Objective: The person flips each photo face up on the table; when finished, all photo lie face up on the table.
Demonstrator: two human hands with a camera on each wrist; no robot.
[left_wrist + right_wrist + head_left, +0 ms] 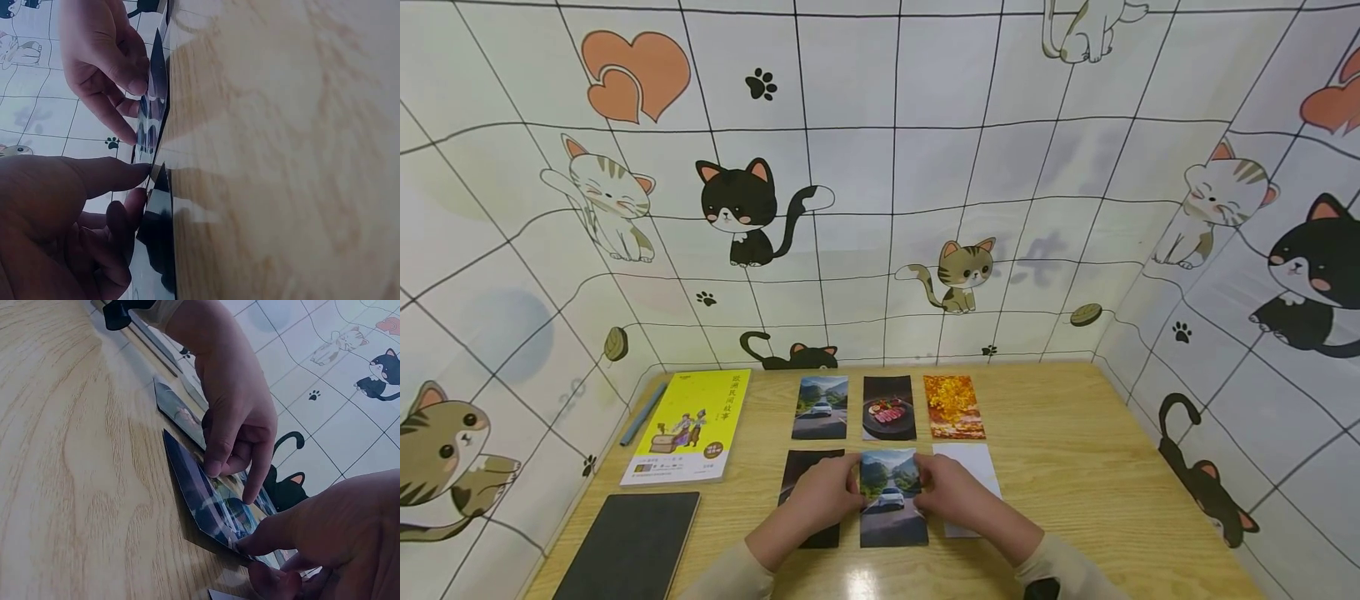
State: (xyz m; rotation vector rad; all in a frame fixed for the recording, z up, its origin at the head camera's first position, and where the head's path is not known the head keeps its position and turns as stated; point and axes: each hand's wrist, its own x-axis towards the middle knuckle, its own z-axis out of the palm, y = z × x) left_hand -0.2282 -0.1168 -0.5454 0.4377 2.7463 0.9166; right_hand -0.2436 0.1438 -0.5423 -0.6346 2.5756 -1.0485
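A photo card (pixel 891 521) with a white car on a mountain road lies in the middle of the near row. My left hand (pixel 825 492) pinches its left edge between thumb and fingers. At the opposite edge my right hand (pixel 951 496) pinches it too. In the right wrist view the card (pixel 194 487) looks slightly lifted, with a shadow beneath. Under my left hand is a dark card (pixel 822 537), mostly covered. A white card (pixel 972 467) lies partly beneath my right hand. In the left wrist view my left thumb (pixel 119 174) meets the card's edge.
Behind stand three cards in a row: a car road card (pixel 820 408), a steak card (pixel 889 410) and an autumn leaves card (pixel 954 407). At left lie a yellow book (pixel 688 425), a blue-grey pen (pixel 643 414) and a black notebook (pixel 628 542) on the wooden table (pixel 1075 475).
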